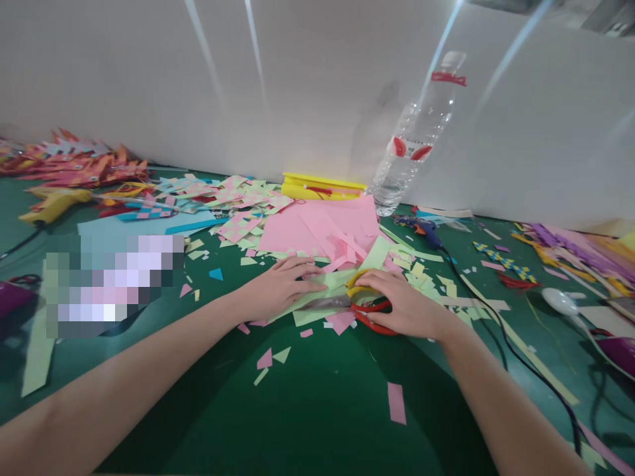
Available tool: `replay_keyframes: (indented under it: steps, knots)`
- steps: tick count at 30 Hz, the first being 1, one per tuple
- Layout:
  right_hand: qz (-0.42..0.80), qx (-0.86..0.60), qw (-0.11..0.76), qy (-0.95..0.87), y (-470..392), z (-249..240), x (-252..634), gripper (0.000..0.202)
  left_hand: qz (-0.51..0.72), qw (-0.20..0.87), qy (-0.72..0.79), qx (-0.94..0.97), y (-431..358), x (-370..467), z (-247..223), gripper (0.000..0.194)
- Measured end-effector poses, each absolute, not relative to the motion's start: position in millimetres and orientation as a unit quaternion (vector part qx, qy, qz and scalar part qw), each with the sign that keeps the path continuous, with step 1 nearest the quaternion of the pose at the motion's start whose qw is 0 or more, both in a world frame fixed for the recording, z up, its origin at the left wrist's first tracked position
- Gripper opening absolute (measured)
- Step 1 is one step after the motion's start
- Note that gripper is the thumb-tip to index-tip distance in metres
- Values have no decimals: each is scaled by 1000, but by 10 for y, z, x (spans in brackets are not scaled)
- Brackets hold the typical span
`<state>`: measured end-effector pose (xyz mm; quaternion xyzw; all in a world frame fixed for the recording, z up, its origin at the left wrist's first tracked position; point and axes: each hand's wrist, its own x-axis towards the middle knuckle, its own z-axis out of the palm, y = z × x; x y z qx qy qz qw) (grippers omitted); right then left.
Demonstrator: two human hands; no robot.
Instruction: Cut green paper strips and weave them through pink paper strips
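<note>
Scissors with red and yellow handles [370, 308] lie low over the green tabletop, blades pointing left. My right hand [409, 305] has its fingers curled round the handles. My left hand [278, 287] rests palm down with fingers stretched over pale green paper [335, 284], near the blade tips. Its fingertips hide part of that paper. Behind both hands lie pink sheets and strips [317, 228], and small pink and green scraps surround the scissors.
A tilted clear bottle [414, 139] leans on the grey wall. A yellow glue gun [54, 203] is at left, a blue one [426, 231] at right with a black cable. A white spoon [560, 301] and purple strips [560, 248] lie far right. A blurred patch covers something at left.
</note>
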<state>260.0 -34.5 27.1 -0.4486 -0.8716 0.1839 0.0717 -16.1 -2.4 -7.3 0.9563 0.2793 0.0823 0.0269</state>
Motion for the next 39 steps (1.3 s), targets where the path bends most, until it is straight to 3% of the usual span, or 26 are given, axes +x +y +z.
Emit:
replay_keyframes:
  steps: [39]
  knots:
    - [183,-394,81,-897,-383,326,2303,35,126,55,282,950,-23,-174,-138,34]
